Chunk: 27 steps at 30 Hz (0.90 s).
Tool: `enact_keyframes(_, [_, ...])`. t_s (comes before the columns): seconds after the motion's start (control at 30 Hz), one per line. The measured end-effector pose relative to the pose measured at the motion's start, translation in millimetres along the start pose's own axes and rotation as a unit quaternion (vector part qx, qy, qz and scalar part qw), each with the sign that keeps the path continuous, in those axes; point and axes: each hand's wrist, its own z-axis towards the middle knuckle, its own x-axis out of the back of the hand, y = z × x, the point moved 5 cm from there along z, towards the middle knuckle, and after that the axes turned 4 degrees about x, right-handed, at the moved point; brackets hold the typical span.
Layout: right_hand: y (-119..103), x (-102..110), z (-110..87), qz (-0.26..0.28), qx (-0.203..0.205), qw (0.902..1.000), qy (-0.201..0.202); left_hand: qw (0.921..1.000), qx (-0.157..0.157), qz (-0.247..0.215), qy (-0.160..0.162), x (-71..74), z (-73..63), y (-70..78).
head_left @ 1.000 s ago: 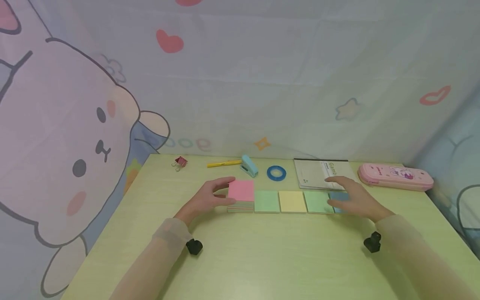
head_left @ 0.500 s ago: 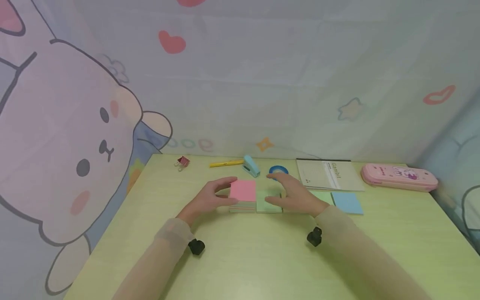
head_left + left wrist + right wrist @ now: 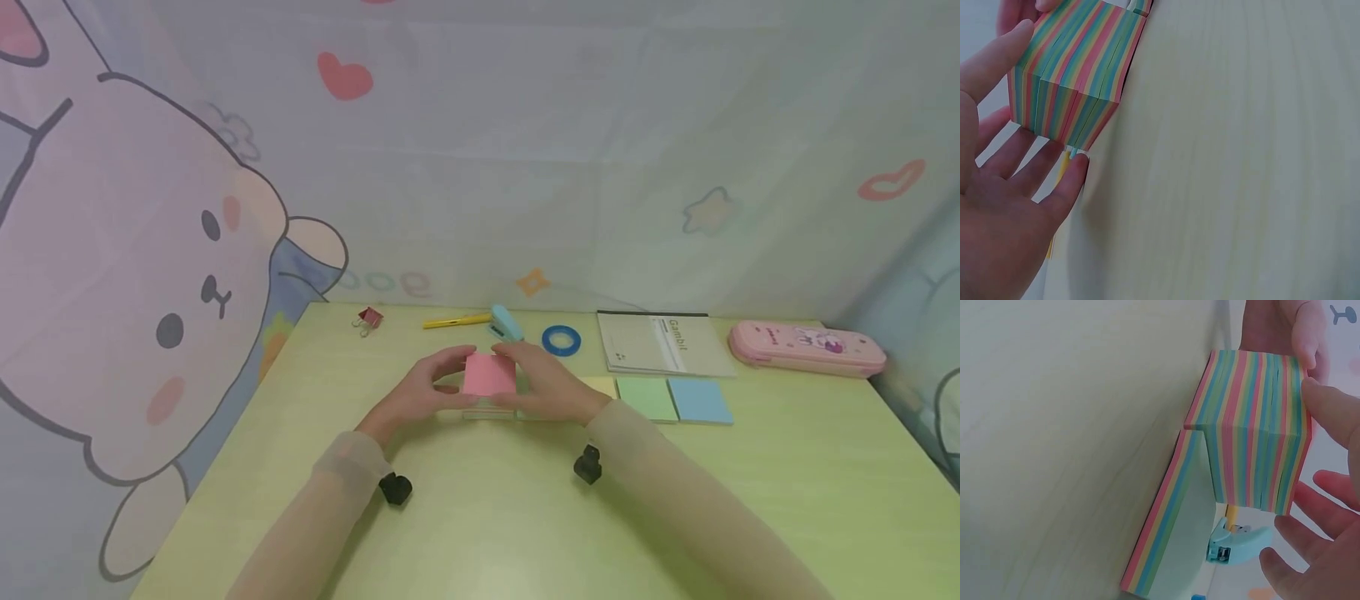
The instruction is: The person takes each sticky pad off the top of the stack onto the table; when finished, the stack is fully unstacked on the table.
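Note:
A tall stack of sticky note pads (image 3: 489, 375), pink on top with striped multicolour sides, stands on the table. My left hand (image 3: 420, 390) grips its left side, thumb at the near side and fingers at the far side. From the right, my right hand (image 3: 553, 387) holds the same stack, its thumb on an upper edge in the right wrist view. A low pale green pad (image 3: 1179, 519) lies right beside the stack, mostly hidden by the right hand in the head view. Further right come a yellow pad (image 3: 602, 385), a green pad (image 3: 647, 399) and a blue pad (image 3: 701, 401).
Along the table's back lie a red binder clip (image 3: 370, 317), a yellow pen (image 3: 456, 322), a light blue stapler (image 3: 506, 323), a blue tape roll (image 3: 551, 349), a notebook (image 3: 637, 346) and a pink pencil case (image 3: 806, 348). A printed cloth (image 3: 562, 167) hangs behind.
My right hand has moved left from above the blue pad, across the row, to the stack's right side. The left hand stays at the stack.

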Motion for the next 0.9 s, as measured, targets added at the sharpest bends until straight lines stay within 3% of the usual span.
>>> enact_keyframes(0.33, [12,5,-6.1,-0.018,-0.029,0.9994,-0.007,0.9999,-0.003,-0.009,-0.009,1.5,0.7,-1.9])
enact_keyframes(0.53, [23,19,-32.9,-0.028,-0.045,0.9984,0.017,0.9999,0.004,-0.007,-0.008,-0.1,-0.5,-4.8])
enact_keyframes(0.77, [28,28,-72.1,-0.031,-0.02,0.9977,0.057,1.0,0.008,-0.005,-0.002,-1.5,0.0,-5.7])
enact_keyframes(0.9, [21,24,-86.6,-0.019,0.001,0.9982,0.058,0.9999,0.011,-0.002,0.003,-1.1,0.5,-4.5])
